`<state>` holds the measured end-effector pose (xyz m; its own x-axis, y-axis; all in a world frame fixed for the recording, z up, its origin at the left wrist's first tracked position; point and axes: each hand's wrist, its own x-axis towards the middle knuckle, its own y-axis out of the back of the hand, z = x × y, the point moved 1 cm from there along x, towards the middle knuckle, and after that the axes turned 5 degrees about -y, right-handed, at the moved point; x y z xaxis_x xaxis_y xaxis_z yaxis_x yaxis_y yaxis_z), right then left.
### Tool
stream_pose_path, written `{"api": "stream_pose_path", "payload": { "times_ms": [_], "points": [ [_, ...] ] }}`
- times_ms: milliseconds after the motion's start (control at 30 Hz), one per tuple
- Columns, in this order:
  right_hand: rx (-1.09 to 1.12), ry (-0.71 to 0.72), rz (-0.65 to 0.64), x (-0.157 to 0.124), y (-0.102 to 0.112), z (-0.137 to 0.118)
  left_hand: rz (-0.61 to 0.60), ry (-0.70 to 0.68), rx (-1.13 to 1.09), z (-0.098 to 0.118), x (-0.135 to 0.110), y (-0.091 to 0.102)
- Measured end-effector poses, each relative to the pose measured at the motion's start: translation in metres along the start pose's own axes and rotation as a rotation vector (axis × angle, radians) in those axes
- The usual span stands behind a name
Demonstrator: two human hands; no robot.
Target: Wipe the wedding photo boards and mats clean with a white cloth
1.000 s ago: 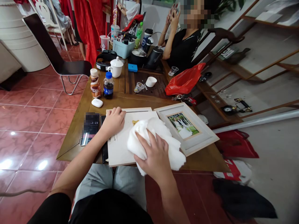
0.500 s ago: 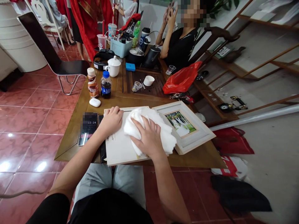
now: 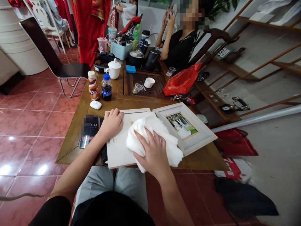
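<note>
A pale, flat panel (image 3: 119, 153) with small print on it lies at the table's near edge. My left hand (image 3: 113, 122) rests palm down on its left side, fingers stretched and close together. Bunched under my right hand (image 3: 152, 152) is a white cloth (image 3: 172, 150); the fingers are spread and press into its folds. The cloth covers much of the panel's right half and hangs slightly over the near edge. Against the panel's right side lies a whitish picture frame (image 3: 204, 135) holding a wedding photo (image 3: 182, 125). Whether panel and frame are joined is hidden.
Left of the panel lies a phone (image 3: 90, 128). Beyond it stand a white earbud case (image 3: 95, 104), a brown-drink bottle (image 3: 93, 86), a cola bottle (image 3: 106, 88) and a lidded white mug (image 3: 114, 69). A red plastic bag (image 3: 182, 80) lies far right; a person (image 3: 178, 47) sits behind.
My right hand and the white cloth have moved toward me and a little to the right across the panel. My left hand has stayed in place.
</note>
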<state>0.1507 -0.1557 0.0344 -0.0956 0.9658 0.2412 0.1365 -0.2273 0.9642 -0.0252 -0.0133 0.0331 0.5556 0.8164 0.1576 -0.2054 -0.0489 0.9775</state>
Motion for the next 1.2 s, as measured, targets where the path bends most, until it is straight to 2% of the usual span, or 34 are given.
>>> {"api": "stream_pose_path", "payload": {
  "times_ms": [167, 300, 400, 633, 767, 900, 1200],
  "points": [
    [-0.032, 0.021, 0.014, -0.032, 0.005, -0.003, 0.005, -0.013, 0.004, 0.0, 0.0, -0.003],
    [-0.059, 0.029, 0.03, -0.033, 0.005, -0.001, 0.009, -0.03, 0.011, -0.001, 0.001, -0.005],
    [-0.072, 0.026, 0.008, -0.017, 0.003, 0.001, -0.001, -0.037, 0.011, -0.001, 0.001, -0.005],
    [-0.069, -0.028, -0.049, 0.042, -0.01, 0.003, -0.023, -0.036, 0.011, 0.001, 0.001, -0.001],
    [-0.059, -0.038, -0.043, 0.056, -0.013, 0.002, -0.041, -0.03, 0.021, 0.002, 0.001, 0.002],
    [-0.049, -0.015, -0.014, 0.043, -0.011, 0.001, -0.031, -0.03, 0.026, 0.002, 0.0, 0.002],
    [-0.049, 0.015, 0.022, -0.024, 0.006, -0.003, 0.005, -0.043, 0.017, 0.001, 0.0, -0.003]
  ]
}}
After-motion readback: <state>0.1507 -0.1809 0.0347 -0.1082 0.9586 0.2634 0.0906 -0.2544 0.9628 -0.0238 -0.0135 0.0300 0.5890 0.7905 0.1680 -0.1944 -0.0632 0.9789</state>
